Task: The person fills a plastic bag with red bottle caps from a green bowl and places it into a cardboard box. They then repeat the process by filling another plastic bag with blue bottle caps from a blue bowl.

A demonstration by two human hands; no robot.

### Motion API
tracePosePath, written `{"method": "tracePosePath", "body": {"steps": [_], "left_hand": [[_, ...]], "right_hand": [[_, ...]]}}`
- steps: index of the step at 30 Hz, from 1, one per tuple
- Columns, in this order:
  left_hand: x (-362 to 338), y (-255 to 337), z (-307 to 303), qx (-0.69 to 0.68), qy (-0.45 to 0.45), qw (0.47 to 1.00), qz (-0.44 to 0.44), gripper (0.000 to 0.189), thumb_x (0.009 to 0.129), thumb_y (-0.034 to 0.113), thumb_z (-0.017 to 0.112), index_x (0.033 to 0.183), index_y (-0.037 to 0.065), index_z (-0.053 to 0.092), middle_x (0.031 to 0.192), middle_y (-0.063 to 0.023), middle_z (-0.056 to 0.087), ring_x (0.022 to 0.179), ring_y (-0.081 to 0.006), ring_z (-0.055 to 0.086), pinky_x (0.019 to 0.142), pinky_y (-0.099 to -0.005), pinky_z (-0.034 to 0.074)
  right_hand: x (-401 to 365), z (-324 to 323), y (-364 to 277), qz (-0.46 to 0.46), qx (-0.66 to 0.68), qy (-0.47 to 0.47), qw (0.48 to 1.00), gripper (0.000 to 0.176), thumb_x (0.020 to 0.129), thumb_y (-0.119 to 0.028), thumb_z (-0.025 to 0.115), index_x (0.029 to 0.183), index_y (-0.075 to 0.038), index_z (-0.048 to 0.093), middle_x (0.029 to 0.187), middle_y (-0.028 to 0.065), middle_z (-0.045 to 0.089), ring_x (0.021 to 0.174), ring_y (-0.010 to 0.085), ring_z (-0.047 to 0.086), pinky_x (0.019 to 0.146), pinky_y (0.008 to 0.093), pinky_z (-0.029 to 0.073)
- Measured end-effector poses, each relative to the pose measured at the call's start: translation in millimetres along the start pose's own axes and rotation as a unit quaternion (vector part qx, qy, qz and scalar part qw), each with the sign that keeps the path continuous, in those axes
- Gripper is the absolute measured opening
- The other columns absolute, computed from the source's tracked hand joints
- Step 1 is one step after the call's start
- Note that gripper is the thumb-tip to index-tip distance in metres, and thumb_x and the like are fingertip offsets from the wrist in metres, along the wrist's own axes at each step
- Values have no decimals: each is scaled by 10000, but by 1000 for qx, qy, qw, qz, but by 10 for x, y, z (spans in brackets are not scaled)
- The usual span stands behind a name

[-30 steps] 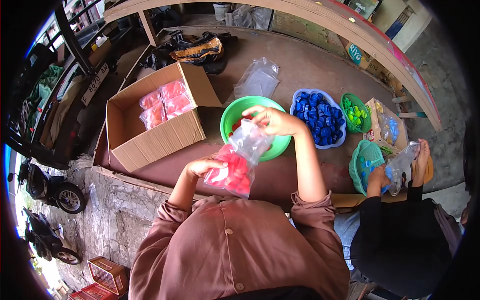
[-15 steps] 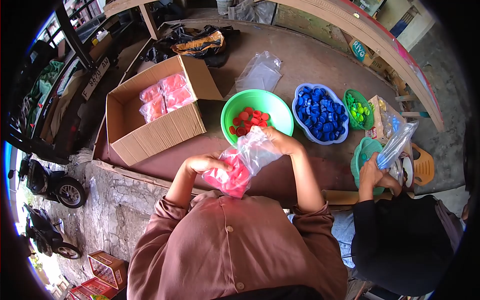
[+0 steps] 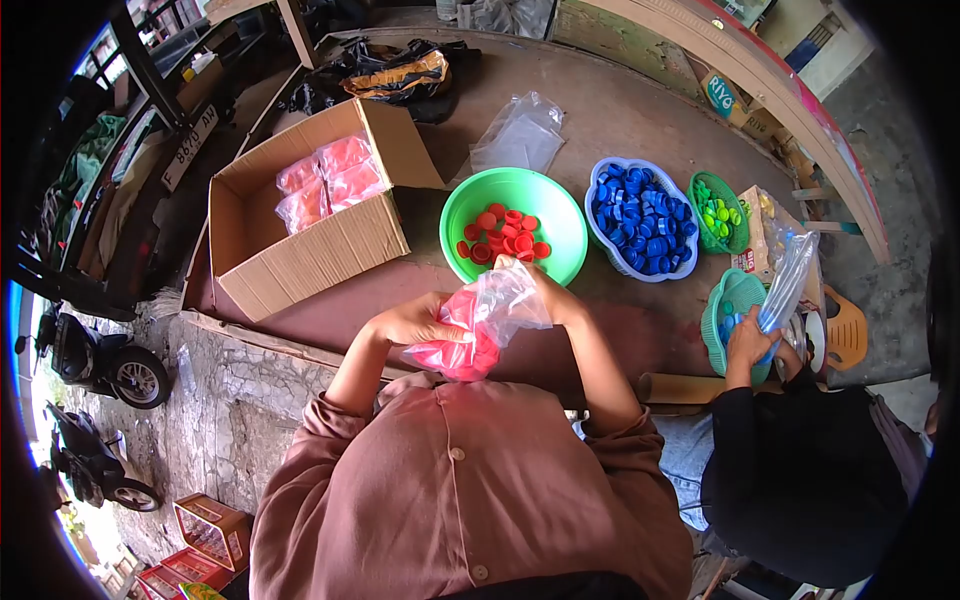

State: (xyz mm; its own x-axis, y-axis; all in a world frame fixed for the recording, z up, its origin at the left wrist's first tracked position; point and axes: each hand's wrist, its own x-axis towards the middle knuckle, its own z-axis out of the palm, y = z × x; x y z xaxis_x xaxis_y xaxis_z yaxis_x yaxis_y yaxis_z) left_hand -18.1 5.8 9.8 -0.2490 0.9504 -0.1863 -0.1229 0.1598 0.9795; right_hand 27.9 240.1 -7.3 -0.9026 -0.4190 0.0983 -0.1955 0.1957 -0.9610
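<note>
Together, both hands [image 3: 412, 318] [image 3: 552, 298] close their fingers [image 3: 455, 333] on a bag [image 3: 510, 300] of red caps [image 3: 468, 354].

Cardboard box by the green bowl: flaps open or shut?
Open: the cardboard box shows its inside, with filled bags visible within.

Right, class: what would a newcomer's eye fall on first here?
Probably the vivid blue caps, heaped beside the green bowl. Next, the clear bag of red pieces between the left hand and right hand. Then the open cardboard box, left of the bowl.
</note>
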Motion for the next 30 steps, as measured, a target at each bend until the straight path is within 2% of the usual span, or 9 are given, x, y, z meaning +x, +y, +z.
{"method": "tracePosePath", "body": {"steps": [6, 8, 10, 12, 14, 17, 24, 26, 30], "left_hand": [[-46, 84, 62, -92, 12, 996, 8, 475, 815, 218, 618, 1184, -31, 453, 1033, -47, 582, 920, -100, 529, 839, -278, 424], [-63, 112, 74, -181, 14, 983, -37, 571, 796, 233, 626, 1234, -45, 386, 1090, -87, 558, 991, -124, 518, 885, -277, 404], [-26, -11, 60, -224, -4, 974, -42, 641, 757, 226, 661, 1254, -43, 358, 1125, -100, 537, 1018, -142, 511, 903, -284, 396], [-9, -34, 65, -267, -24, 962, -48, 715, 718, 219, 697, 1273, -41, 330, 1161, -113, 515, 1044, -160, 504, 921, -291, 388], [-17, 60, 98, -39, -9, 999, -22, 824, 632, 210, 764, 1282, -34, 321, 1204, -122, 480, 1063, -186, 490, 936, -317, 380], [-2, 202, 142, -3, -12, 999, -41, 876, 567, 189, 801, 1275, -31, 334, 1194, -128, 488, 1090, -195, 469, 950, -336, 367], [13, 104, 137, 13, 40, 997, -68, 847, 569, 171, 799, 1261, -30, 353, 1173, -122, 505, 1091, -188, 462, 956, -337, 357], [37, 11, 138, -12, 32, 999, -24, 836, 578, 159, 793, 1261, -32, 351, 1172, -119, 506, 1083, -192, 467, 956, -336, 356], [48, -168, 124, 32, 55, 997, -36, 838, 579, 163, 797, 1260, -31, 349, 1171, -120, 507, 1081, -197, 468, 958, -336, 353]], "right_hand": [[30, 5, -112, 28, 122, 36, 991, 480, 621, -73, 764, 999, -56, 468, 919, 13, 495, 884, 104, 468, 775, 288, 413], [1, -29, -163, 43, 171, 43, 983, 497, 617, -80, 769, 1010, -54, 468, 928, 18, 498, 894, 107, 471, 774, 290, 414], [-44, -101, -333, 89, 18, -13, 996, 489, 599, -98, 777, 994, -43, 495, 904, 21, 501, 873, 119, 481, 761, 291, 418], [-67, -140, -170, 73, -22, -62, 995, 464, 593, -106, 776, 968, -39, 511, 884, 21, 500, 853, 125, 484, 745, 295, 419], [-84, -142, -22, 53, -53, -115, 991, 382, 583, -114, 767, 877, -33, 536, 840, 14, 478, 806, 125, 473, 703, 291, 416], [-109, -68, 4, 46, -2, -90, 995, 377, 590, -116, 766, 867, -35, 523, 821, 12, 472, 787, 115, 469, 683, 281, 411], [-126, 65, -172, 31, 35, -31, 998, 444, 599, -120, 764, 927, -49, 473, 842, 11, 494, 794, 102, 480, 700, 267, 421], [-119, 68, -301, 40, -58, -84, 994, 461, 607, -118, 763, 946, -55, 457, 863, 15, 512, 824, 105, 492, 722, 268, 427], [-124, 64, -430, 124, -83, -100, 984, 574, 566, -131, 772, 1025, 2, 454, 952, 86, 544, 875, 154, 525, 777, 305, 434]]}}
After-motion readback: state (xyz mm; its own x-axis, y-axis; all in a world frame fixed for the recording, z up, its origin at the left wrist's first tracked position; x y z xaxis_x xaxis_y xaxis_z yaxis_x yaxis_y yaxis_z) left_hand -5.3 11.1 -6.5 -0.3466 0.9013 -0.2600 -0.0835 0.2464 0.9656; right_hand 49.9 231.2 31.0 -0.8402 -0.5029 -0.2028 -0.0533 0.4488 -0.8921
